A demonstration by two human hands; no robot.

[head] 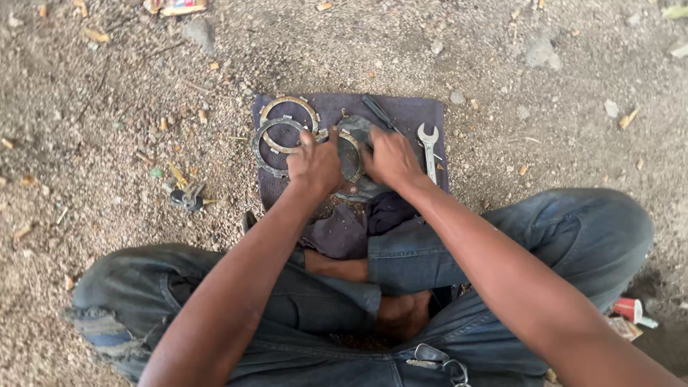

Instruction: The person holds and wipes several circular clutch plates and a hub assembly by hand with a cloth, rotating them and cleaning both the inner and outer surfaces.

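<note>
My left hand [314, 161] and right hand [389, 158], both closed on the clutch pack [352, 159] on the cloth [408, 115], are lifting plates, probably; next, steady separation.

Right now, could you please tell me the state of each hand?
Left hand: closed on the round metal part on the cloth.
Right hand: closed on the same part, from its other side.

An outdoor, makeshift repair spot on bare ground [107, 107]: gritty dirt strewn with pebbles and litter, a dark cloth [408, 113] spread as a work mat, with metal rings [287, 123], a spanner [428, 147] and a screwdriver [378, 112] laid on it.
</note>
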